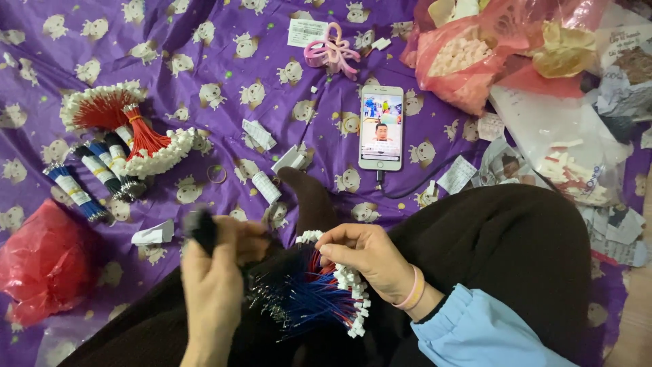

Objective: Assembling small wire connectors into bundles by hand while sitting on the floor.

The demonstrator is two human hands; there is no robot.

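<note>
In our lap we hold a fan of red and blue wires (309, 299) tipped with small white connectors, resting on the dark trouser leg (502, 251) just below the middle of the view. Our right hand (370, 258) has its grip closed on the connector end of that bundle, fingers curled over the white row; our left hand (216, 278) is clenched around a blurred dark thing (202, 228), and we cannot tell what it is. The bare metal wire ends splay loosely toward the left hand — we judge they could snag, bend or slip out of the fan if the hold slackens or the left hand brushes them. On the purple patterned cloth (224, 41) to the left lie finished bundles: red wires with white connectors (125, 122) and blue ones wrapped in white label strips (75, 190). Small white paper labels (259, 134) lie scattered near the middle, and a rectangular white one (307, 31) sits at the top. A phone (381, 127) with a lit screen lies flat above our knee. A red plastic bag (41, 261) sits at left, a pink bag of white connectors (462, 58) at top right — below it, a clear bag (570, 156).
</note>
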